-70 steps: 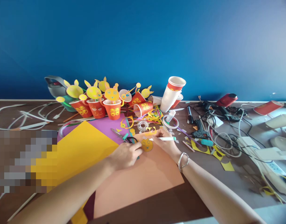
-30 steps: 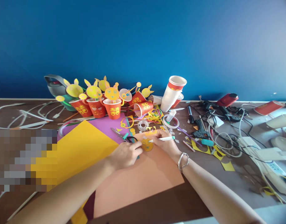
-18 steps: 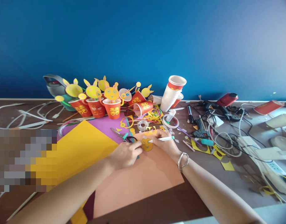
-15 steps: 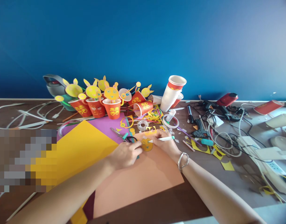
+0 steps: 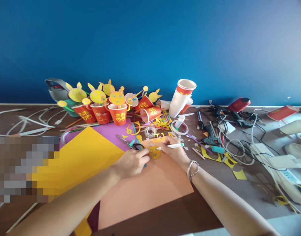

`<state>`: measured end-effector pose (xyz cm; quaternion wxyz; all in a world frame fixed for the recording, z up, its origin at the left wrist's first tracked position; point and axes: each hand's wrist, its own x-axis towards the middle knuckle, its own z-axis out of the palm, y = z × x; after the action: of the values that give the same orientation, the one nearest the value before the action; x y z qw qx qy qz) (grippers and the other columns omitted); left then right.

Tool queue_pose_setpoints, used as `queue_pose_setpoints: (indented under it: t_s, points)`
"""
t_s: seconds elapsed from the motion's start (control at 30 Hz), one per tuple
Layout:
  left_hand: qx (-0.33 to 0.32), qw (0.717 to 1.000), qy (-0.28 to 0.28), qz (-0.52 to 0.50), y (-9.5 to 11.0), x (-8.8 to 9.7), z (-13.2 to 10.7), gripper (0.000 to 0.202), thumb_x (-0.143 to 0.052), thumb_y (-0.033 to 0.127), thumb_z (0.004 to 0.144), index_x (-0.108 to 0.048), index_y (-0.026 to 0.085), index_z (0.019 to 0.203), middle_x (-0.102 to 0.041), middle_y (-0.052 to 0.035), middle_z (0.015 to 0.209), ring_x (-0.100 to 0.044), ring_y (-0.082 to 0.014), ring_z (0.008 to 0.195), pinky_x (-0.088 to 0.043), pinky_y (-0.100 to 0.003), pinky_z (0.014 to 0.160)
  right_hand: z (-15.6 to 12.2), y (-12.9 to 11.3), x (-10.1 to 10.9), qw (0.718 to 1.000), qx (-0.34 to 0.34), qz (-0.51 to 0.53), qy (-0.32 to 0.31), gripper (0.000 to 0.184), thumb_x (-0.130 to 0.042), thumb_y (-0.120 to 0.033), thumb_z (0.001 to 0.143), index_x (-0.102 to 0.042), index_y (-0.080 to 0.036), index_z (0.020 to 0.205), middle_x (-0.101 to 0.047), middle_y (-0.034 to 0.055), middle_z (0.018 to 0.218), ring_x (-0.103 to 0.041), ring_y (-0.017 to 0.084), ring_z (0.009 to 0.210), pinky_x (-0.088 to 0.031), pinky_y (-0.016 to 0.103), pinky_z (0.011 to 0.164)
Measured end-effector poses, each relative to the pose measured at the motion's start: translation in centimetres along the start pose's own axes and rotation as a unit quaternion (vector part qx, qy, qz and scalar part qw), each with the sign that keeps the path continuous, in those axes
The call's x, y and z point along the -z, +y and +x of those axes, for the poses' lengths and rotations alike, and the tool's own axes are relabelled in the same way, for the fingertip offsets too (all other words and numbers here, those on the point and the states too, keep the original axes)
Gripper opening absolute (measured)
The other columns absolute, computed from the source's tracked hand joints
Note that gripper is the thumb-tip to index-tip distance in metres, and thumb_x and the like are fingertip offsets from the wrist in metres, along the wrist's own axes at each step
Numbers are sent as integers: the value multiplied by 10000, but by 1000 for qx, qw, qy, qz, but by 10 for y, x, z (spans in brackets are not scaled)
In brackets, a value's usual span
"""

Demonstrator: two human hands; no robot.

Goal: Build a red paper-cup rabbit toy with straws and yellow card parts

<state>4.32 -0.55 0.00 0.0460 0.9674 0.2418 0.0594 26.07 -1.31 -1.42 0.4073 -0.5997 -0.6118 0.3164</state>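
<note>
My right hand [image 5: 173,151] is closed round a white pen with a green cap [image 5: 172,146], its tip resting on a small round yellow paper face [image 5: 154,152]. My left hand [image 5: 132,163] has its fingers curled and presses the left edge of that paper face onto an orange paper sheet [image 5: 145,190]. A bracelet sits on my right wrist. Scissors [image 5: 127,142] lie just behind my left hand.
Yellow [image 5: 84,157] and purple [image 5: 111,131] sheets lie to the left. Red paper cups with yellow bunny faces [image 5: 116,108] stand at the back, beside a stack of cups [image 5: 181,98]. A glue gun [image 5: 210,136], cables and a power strip [image 5: 278,164] crowd the right.
Both hands stay in place on the paper face; only the camera shifts very slightly.
</note>
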Motion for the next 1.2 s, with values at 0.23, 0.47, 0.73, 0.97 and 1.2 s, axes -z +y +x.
queue_pose_setpoints:
  t_s: [0.23,0.47,0.73,0.97,1.2]
  points:
    - [-4,1000,3,13,0,0,0,267,-394,47,809,-625,174,843,-644,-51,993,-609,-138,666,-374,-272,552,0,0,0,1000,-15,11,-7,223,-539,-314,716,-393,-236,567,-492,-25,531,-426,137,521,-341,274,494]
    - [-10,1000,14,12,-1,-2,0,262,-388,56,826,-622,173,834,-645,-52,981,-612,-136,657,-367,-271,544,0,2,-1,1000,-6,-8,10,230,-550,-301,698,-385,-230,554,-477,-30,521,-414,130,517,-331,269,498]
    - [-3,1000,2,13,0,-1,1,276,-384,50,824,-629,174,847,-651,-49,1004,-620,-140,669,-386,-267,558,1,-1,0,1000,4,-28,6,221,-533,-288,678,-378,-224,535,-456,-36,512,-402,122,522,-329,256,494]
    - [-5,1000,-3,15,0,0,0,286,-392,36,802,-635,175,861,-652,-51,1018,-627,-140,673,-394,-266,559,0,-1,-1,1000,-23,0,10,218,-526,-329,691,-383,-230,561,-466,-34,519,-413,127,506,-326,262,484]
    - [-4,1000,1,13,-1,-2,0,270,-391,46,814,-627,175,843,-651,-49,1016,-623,-138,670,-383,-264,560,1,-2,0,1000,-5,-17,7,225,-539,-307,688,-387,-225,545,-474,-33,513,-415,123,510,-341,257,493]
